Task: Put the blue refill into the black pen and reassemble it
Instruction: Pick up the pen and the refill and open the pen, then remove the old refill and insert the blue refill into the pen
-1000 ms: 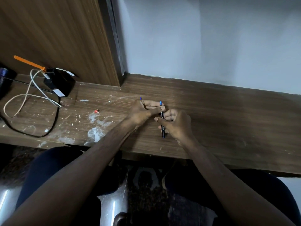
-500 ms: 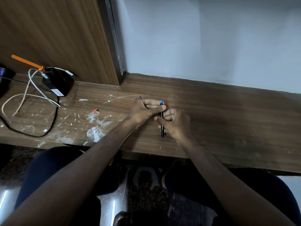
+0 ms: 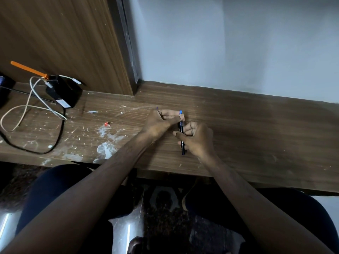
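At the far left of the wooden desk (image 3: 247, 125) a black adapter box (image 3: 63, 92) sits against the wood panel (image 3: 64, 39), with an orange stick (image 3: 29, 70) leaning at its back corner, a white cable (image 3: 27, 107) looping in front of it and a black cable (image 3: 36, 151) curving toward the desk's near edge. Farther right lie white paint smears (image 3: 106, 143) and a small red scrap (image 3: 106, 123) among them. Next comes the left hand (image 3: 161, 121), raised just over the desk, its thumb and forefinger pinched together on the blue top end (image 3: 181, 112) of the black pen (image 3: 182, 142); a thin dark piece with a blue tip (image 3: 157, 107) sticks up from between its other curled fingers, too small to name surely. Just beside and slightly nearer, the right hand (image 3: 197, 138) wraps the pen's barrel, fingers closed round it and the thumb laid across the front. The pen stands close to upright in the view, its lower end showing below the right hand's fingers, over the desk near the front edge. Whether the blue refill is already fully inside the barrel cannot be told. Behind the desk rises a pale wall (image 3: 238, 43).
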Available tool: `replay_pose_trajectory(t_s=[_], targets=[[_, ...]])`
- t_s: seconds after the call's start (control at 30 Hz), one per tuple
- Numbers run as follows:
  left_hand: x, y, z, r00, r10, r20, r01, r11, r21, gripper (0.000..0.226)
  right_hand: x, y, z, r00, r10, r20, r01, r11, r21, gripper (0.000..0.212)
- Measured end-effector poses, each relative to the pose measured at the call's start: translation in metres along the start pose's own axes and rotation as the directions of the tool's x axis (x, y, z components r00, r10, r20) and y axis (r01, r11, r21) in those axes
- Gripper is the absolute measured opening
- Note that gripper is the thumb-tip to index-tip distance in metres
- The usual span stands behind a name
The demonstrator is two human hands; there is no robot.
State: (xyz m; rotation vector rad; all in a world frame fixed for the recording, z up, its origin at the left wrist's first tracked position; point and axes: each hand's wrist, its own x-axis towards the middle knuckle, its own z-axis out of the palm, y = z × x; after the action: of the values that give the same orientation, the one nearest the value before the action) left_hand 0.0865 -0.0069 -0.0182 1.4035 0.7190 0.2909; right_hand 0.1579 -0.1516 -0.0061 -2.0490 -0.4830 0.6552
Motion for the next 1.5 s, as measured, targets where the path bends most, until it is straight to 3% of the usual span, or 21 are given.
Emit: replay_pose_trajectory(t_s=[0.1, 0.33, 0.43, 0.57, 0.7, 0.9, 0.97, 1.07, 1.2, 1.33, 1.5], targets=[[0.005, -0.001, -0.003, 0.990, -0.048, -0.131, 0.041, 0.998, -0.049, 0.031, -0.002, 0.003, 0.002, 1.000, -0.022, 0.010, 0.023, 0.999, -0.022, 0.022], [0.016, -0.003, -0.017, 0.961, -0.054, -0.270, 0.047, 0.998, -0.035, 0.016, -0.001, 0.016, 0.002, 0.997, 0.030, 0.074, -0.024, 0.996, -0.084, 0.024], [0.016, -0.009, -0.024, 0.955, -0.050, -0.292, 0.101, 0.982, 0.162, 0.020, 0.000, 0.021, 0.000, 0.994, 0.069, 0.082, -0.060, 0.993, -0.099, 0.022], [0.008, -0.018, -0.019, 0.970, 0.027, -0.240, 0.121, 0.805, 0.580, 0.019, 0.000, 0.022, 0.000, 0.989, 0.108, 0.096, -0.098, 0.990, -0.101, 0.021], [0.005, -0.018, -0.015, 0.969, 0.095, -0.227, 0.099, 0.695, 0.712, 0.024, -0.001, 0.021, 0.001, 0.987, 0.115, 0.111, -0.103, 0.989, -0.110, 0.021], [0.002, -0.008, -0.009, 0.960, 0.222, -0.173, -0.038, 0.710, 0.703, 0.030, -0.001, 0.019, -0.002, 0.992, 0.095, 0.088, -0.090, 0.994, -0.061, 0.021], [-0.001, -0.006, -0.005, 0.986, 0.141, -0.094, -0.047, 0.760, 0.648, 0.038, 0.001, 0.017, -0.002, 0.993, 0.088, 0.080, -0.084, 0.995, -0.047, 0.021], [-0.006, -0.011, -0.002, 1.000, 0.029, 0.000, -0.023, 0.796, 0.604, 0.024, 0.001, 0.018, -0.002, 0.993, 0.075, 0.088, -0.071, 0.996, -0.052, 0.022], [0.003, -0.005, -0.001, 0.997, 0.032, -0.063, 0.009, 0.826, 0.563, 0.021, 0.000, 0.025, -0.001, 0.980, 0.139, 0.140, -0.128, 0.988, -0.084, 0.022], [0.017, 0.007, 0.002, 0.986, 0.078, -0.146, 0.014, 0.839, 0.543, 0.020, -0.009, 0.043, -0.003, 0.922, 0.271, 0.277, -0.218, 0.954, -0.207, 0.020], [0.028, 0.007, 0.018, 0.986, 0.060, -0.157, 0.044, 0.810, 0.585, 0.022, -0.013, 0.053, -0.005, 0.917, 0.277, 0.289, -0.226, 0.954, -0.197, 0.026]])
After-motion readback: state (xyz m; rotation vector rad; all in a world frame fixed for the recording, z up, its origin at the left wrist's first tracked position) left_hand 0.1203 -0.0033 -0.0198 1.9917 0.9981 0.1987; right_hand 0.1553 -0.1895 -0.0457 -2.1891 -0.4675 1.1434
